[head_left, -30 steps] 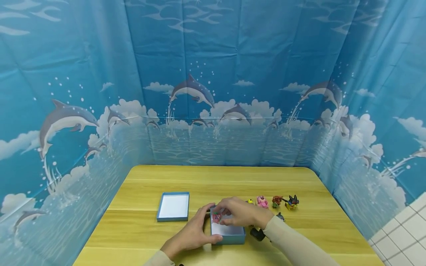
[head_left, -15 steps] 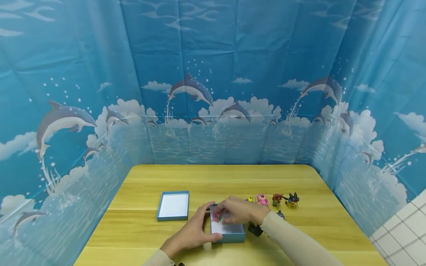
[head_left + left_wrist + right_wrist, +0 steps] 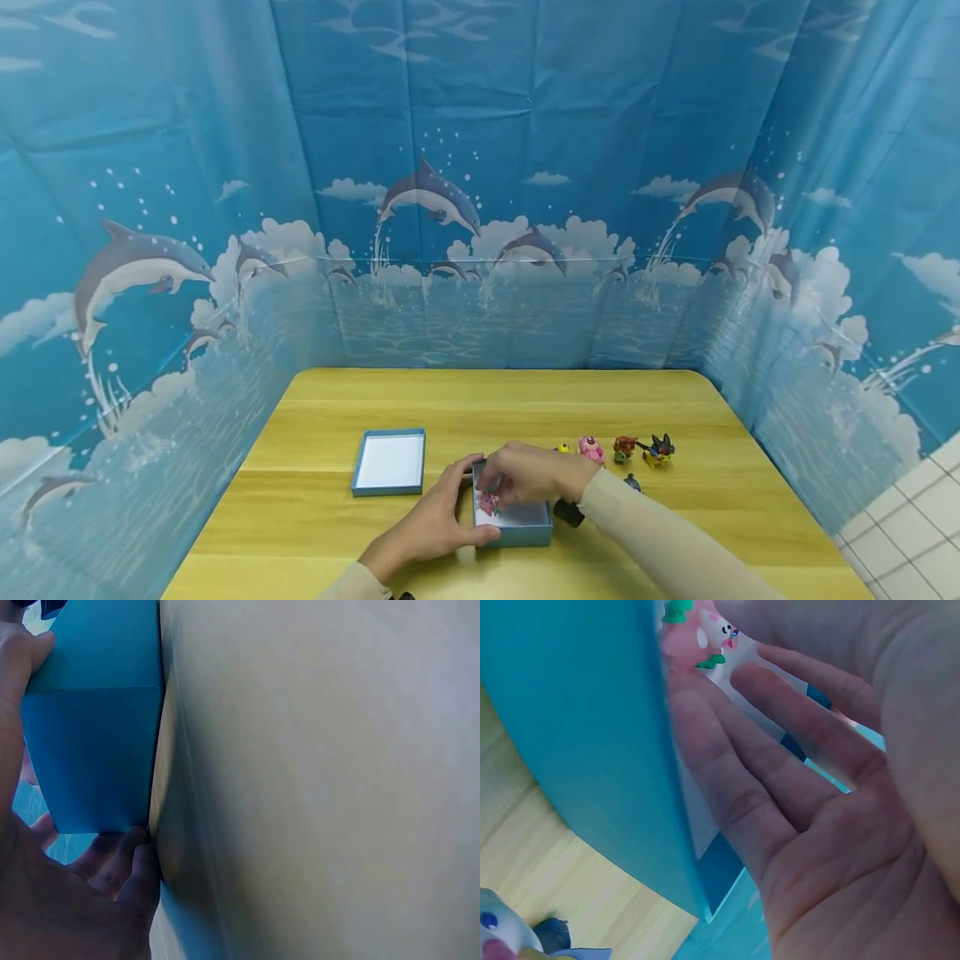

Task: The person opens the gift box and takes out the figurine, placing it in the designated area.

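My left hand (image 3: 441,521) grips a blue box (image 3: 523,537) from its left side. The thumb lies at the near left corner and the fingers at the far left, as the left wrist view also shows the box side (image 3: 97,757). Inside the white-lined box is a small pink toy figure (image 3: 489,503) with green parts and a white face. My right hand (image 3: 536,475) reaches into the box from above. In the right wrist view its thumb and fingers pinch the pink figure (image 3: 694,641), partly covering it.
A blue-rimmed lid (image 3: 388,462) lies white side up on the left. Right of the box stand a pink bear figure (image 3: 591,450), a brown-and-green figure (image 3: 623,450), a black-eared figure (image 3: 658,451) and a grey one (image 3: 632,482). A yellow one is partly hidden.
The pink figure has shifted slightly toward me inside the box and turned, with my right fingers now above it. My left hand has stayed on the box.
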The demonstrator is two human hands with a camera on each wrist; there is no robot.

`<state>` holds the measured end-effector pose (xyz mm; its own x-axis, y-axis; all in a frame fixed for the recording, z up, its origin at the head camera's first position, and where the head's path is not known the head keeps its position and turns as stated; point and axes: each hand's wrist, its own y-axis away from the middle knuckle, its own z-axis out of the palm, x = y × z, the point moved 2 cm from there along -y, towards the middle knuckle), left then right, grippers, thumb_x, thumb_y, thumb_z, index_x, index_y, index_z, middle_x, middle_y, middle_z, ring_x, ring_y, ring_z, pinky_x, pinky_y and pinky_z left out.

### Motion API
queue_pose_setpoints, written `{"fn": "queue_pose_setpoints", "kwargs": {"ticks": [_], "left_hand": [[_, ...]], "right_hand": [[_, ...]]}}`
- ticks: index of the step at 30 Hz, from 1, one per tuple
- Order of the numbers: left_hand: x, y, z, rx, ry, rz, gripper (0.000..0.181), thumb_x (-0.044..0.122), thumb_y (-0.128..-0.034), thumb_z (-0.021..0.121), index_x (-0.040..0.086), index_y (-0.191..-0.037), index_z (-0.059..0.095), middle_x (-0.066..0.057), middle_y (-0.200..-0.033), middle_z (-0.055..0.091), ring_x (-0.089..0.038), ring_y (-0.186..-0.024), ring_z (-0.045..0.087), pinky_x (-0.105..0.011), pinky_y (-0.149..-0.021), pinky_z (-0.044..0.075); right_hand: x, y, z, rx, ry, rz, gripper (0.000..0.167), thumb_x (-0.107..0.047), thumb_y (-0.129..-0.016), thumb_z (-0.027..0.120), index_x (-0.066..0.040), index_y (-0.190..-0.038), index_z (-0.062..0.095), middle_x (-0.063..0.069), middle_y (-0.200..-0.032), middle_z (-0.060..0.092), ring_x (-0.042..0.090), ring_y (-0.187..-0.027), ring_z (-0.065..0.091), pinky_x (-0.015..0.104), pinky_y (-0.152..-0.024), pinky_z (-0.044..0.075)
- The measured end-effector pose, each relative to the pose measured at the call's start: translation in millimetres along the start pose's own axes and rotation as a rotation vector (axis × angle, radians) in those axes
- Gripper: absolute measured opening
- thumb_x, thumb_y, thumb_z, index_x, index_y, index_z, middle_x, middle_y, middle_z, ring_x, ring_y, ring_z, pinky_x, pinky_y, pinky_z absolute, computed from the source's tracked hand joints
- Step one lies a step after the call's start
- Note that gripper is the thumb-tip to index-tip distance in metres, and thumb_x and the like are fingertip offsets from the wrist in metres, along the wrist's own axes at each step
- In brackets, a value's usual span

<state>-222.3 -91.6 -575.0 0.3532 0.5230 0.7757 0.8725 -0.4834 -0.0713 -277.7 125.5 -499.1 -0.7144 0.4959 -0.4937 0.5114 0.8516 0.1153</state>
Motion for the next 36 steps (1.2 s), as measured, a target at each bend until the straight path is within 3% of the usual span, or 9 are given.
{"fn": "queue_pose_setpoints", "kwargs": {"ticks": [8, 17, 29, 36], "left_hand": [[0.4, -1.7, -1.0, 0.005, -0.012, -0.001, 0.119, 0.069, -0.0975, 0.088, 0.023, -0.186, 0.024, -0.012, -0.187, 0.04, -0.036, -0.168, 0.049, -0.067, -0.135, 0.046], [0.5, -3.6, 1.2, -0.004, -0.016, 0.009, 0.118, 0.069, -0.0982, 0.087, 0.021, -0.186, 0.024, -0.011, -0.187, 0.039, -0.036, -0.169, 0.049, -0.065, -0.135, 0.045], [3.4, -3.2, -3.9, -0.001, -0.007, 0.002, 0.118, 0.067, -0.0988, 0.087, 0.021, -0.186, 0.024, -0.011, -0.189, 0.037, -0.037, -0.171, 0.046, -0.067, -0.136, 0.044], [-2.9, -3.6, 0.0, -0.003, -0.02, -0.008, 0.12, 0.073, -0.0963, 0.086, 0.023, -0.186, 0.024, -0.008, -0.188, 0.039, -0.032, -0.17, 0.047, -0.063, -0.137, 0.044]], "right_hand": [[2, -6.9, 0, -0.036, 0.091, 0.04, 0.039, 0.005, -0.099, 0.086, -0.016, -0.131, 0.09, -0.005, -0.128, 0.088, 0.0, -0.099, 0.08, 0.011, -0.085, 0.061], [3, -9.7, 4, -0.02, 0.11, 0.032, 0.025, -0.004, -0.098, 0.095, -0.015, -0.121, 0.092, -0.005, -0.114, 0.09, -0.008, -0.082, 0.071, 0.011, -0.076, 0.059], [2, -13.6, 4, -0.005, 0.142, 0.03, 0.02, -0.008, -0.095, 0.099, -0.017, -0.112, 0.093, -0.012, -0.104, 0.087, -0.004, -0.09, 0.074, 0.011, -0.079, 0.06], [0, -10.5, 5, -0.005, 0.125, 0.024, 0.02, -0.009, -0.092, 0.101, -0.017, -0.108, 0.092, -0.011, -0.098, 0.085, -0.003, -0.088, 0.074, 0.012, -0.079, 0.059]]}}
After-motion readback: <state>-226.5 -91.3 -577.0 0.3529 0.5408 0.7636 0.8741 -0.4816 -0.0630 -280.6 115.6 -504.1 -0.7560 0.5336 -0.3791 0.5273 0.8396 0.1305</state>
